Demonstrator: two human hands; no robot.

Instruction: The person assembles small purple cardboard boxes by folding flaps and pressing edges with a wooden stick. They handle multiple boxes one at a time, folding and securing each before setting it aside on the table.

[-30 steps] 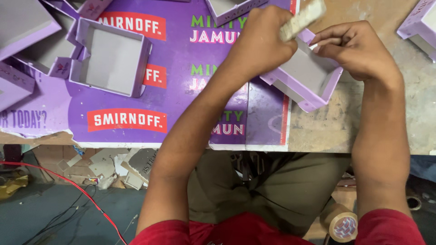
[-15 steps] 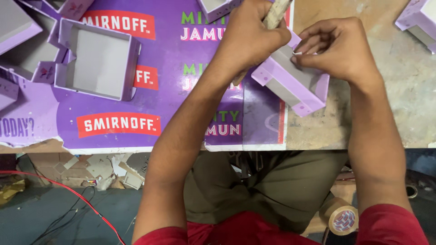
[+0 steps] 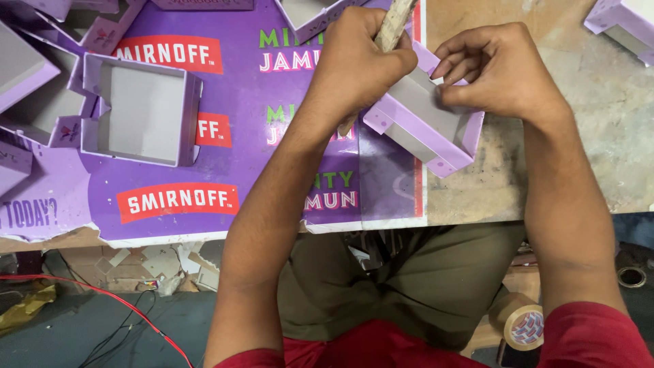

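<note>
Your left hand (image 3: 361, 65) fists a worn stick (image 3: 394, 27); right hand (image 3: 501, 68) fingers pinch the lilac box (image 3: 422, 126) wall.

Left hand (image 3: 361, 65) grips a stick (image 3: 394, 27); right hand (image 3: 501, 68) pinches the purple box (image 3: 422, 129)

Both bare forearms reach up and away from the body, elbows low near the red sleeves. The left arm slants up and to the right; its left hand (image 3: 357, 65) is a closed fist — knuckles up, fingers wrapped tight, wrist bent slightly. The right arm runs nearly straight up the right side. The right hand (image 3: 501, 71) curls inward — fingertips (image 3: 446, 68) bunched and pinched together, pointing left toward the left fist, close beside it.
</note>
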